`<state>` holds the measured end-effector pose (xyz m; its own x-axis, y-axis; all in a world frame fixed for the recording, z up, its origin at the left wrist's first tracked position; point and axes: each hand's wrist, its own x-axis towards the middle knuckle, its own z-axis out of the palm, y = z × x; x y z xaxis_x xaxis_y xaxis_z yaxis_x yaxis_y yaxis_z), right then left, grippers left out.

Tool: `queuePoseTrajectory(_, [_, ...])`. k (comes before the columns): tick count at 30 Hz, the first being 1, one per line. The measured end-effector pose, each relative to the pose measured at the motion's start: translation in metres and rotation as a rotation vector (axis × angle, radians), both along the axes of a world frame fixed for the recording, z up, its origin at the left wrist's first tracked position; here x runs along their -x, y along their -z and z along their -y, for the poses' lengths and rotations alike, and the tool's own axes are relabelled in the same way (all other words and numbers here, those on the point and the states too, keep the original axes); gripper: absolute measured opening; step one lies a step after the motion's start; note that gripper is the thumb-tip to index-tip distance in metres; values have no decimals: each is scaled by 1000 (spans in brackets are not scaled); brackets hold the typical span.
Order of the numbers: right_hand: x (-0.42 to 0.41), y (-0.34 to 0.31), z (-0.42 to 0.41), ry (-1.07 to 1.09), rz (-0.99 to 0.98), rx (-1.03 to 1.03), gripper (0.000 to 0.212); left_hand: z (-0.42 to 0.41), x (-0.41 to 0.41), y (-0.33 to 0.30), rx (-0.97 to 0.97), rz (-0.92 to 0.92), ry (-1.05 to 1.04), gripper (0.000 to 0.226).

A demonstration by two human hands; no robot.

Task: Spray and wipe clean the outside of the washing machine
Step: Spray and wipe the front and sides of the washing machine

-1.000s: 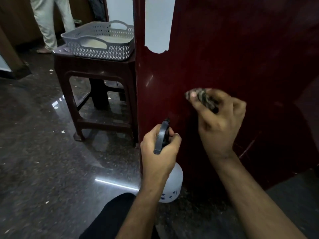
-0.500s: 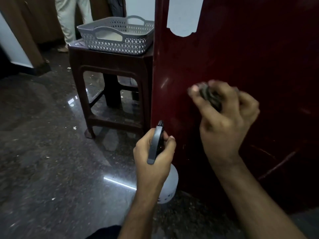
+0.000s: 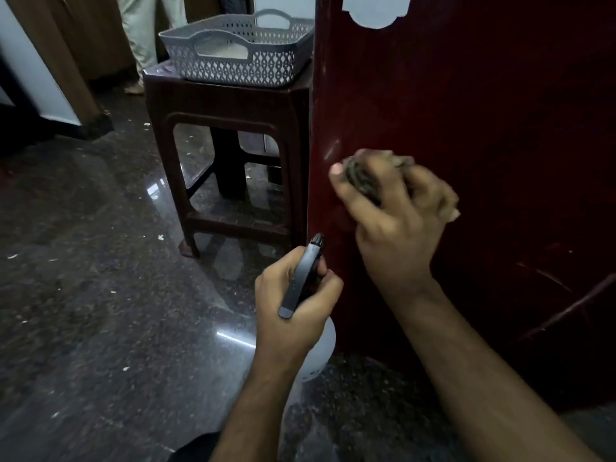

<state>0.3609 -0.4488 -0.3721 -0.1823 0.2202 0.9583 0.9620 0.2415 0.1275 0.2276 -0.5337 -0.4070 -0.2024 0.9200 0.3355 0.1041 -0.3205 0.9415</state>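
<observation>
Here, label by label:
Washer: dark red side panel (image 3: 483, 128) fills the view from 12 to 4 o'clock, standing on the floor (image 3: 100, 278).
Right hand: right hand (image 3: 396, 225), blurred, its grip curled round a bunched cloth (image 3: 361, 176) pressed on the panel near its left edge.
Left hand: left hand (image 3: 293, 305) at 6 o'clock, grip wrapped round the bottle (image 3: 315, 353) neck, under its dark sprayer (image 3: 301, 278).
Stool: brown stool (image 3: 233, 105) at 11 o'clock, just beside the washer, carrying a grey basket (image 3: 240, 58).

Grey perforated basket (image 3: 233, 58) with handles sits on dark brown plastic stool (image 3: 230, 105). Polished dark stone floor (image 3: 100, 278), pale crumbs scattered. Person in light trousers (image 3: 146, 35) stands behind stool.
</observation>
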Motion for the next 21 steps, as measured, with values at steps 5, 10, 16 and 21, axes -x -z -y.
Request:
queuePoseTrajectory(5, [-13, 62, 16, -101, 302, 247, 30, -3, 1, 4, 44, -13, 72, 27])
queuePoseTrajectory(10, [-53, 47, 39, 84, 112, 127, 27, -5, -4, 5, 17, -54, 15, 30])
queuePoseTrajectory(16, [-19, 21, 8, 12, 44, -7, 24, -10, -17, 5, 71, 111, -42, 30])
queuePoseTrajectory(21, [-59, 87, 31, -79, 402, 232, 28, -11, -19, 12, 85, 86, 49, 24])
